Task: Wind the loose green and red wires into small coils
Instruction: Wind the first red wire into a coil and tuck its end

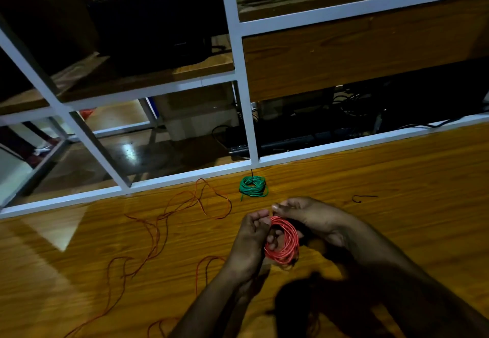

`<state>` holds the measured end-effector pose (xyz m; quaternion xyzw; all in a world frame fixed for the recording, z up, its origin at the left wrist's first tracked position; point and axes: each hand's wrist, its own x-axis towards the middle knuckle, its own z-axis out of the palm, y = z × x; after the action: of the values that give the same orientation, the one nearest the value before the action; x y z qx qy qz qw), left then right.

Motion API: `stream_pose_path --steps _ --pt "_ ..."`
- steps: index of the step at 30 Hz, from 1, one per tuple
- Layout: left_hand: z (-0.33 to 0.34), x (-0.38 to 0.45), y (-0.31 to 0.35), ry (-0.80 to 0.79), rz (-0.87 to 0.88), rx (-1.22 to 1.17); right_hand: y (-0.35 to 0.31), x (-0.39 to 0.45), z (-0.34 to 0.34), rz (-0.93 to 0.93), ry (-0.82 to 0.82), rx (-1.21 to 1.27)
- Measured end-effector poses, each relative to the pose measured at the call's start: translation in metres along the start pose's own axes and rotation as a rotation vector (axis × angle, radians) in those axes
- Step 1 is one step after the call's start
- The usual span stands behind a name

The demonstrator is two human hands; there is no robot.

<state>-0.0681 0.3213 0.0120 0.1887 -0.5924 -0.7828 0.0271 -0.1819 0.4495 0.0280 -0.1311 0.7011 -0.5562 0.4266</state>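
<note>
A red wire coil [284, 242] sits between both hands above the wooden table [397, 178]. My left hand [251, 242] grips the coil's left side with fingers through its middle. My right hand [309, 216] pinches the coil's top edge between thumb and fingers. The loose red wire [158, 231] trails in tangled loops across the table to the left. A finished green wire coil [253, 186] lies flat on the table beyond my hands, near the white frame.
A white metal frame [248, 115] with wooden shelves rises along the table's far edge. A small black wire scrap [362, 197] lies to the right of the green coil. Dark boxes and cables sit behind the frame.
</note>
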Motion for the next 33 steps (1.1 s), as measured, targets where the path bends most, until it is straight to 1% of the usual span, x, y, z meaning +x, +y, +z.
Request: stream_pose_path --steps 3,9,13,18,23,28,33 --pt "0.001 -0.002 -0.001 -0.024 0.005 0.019 0.001 -0.004 0.001 0.014 0.000 0.033" --pt "-0.002 0.001 -0.001 -0.018 0.037 0.174 0.002 -0.005 0.003 0.020 -0.012 0.079" --pt "-0.001 0.002 -0.004 -0.008 0.105 0.268 0.002 -0.007 0.004 0.011 0.008 0.071" --pt "-0.001 0.005 -0.003 0.043 0.152 0.261 0.008 -0.011 0.003 -0.047 0.043 0.196" --pt "-0.001 0.006 0.000 0.071 0.182 0.250 0.005 -0.027 0.013 -0.133 -0.025 0.222" --pt "0.004 0.002 0.002 0.076 0.217 0.260 0.007 -0.026 0.025 -0.303 0.165 0.078" --pt "0.007 0.000 0.008 0.098 0.259 0.215 0.008 -0.027 0.030 -0.425 0.303 -0.097"
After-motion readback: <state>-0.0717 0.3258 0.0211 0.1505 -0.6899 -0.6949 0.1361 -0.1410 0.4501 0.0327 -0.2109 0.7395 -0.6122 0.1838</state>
